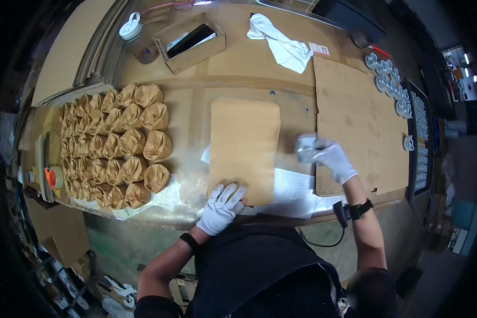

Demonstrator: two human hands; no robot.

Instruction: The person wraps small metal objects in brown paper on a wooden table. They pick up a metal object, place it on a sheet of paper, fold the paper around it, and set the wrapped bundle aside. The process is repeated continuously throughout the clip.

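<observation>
A sheet of brown paper [245, 140] lies flat in front of me, longer from near to far than from side to side. My left hand [221, 210], in a white glove, rests at its near edge with the fingers spread on the paper. To the right of the sheet, my right hand [334, 159], also gloved, is closed on a silvery metal part [305, 147], roughly cylindrical. The part is blurred and partly covered by my fingers, and whether it touches the table cannot be told.
Rows of brown paper-wrapped bundles [157, 145] stand on the left, beside an orange tape dispenser [52, 177]. A cardboard sheet [360, 127] lies right, with metal parts [389, 85] along its far edge. Farther back are a wooden box [188, 62], a bottle [140, 45] and a white cloth [281, 45].
</observation>
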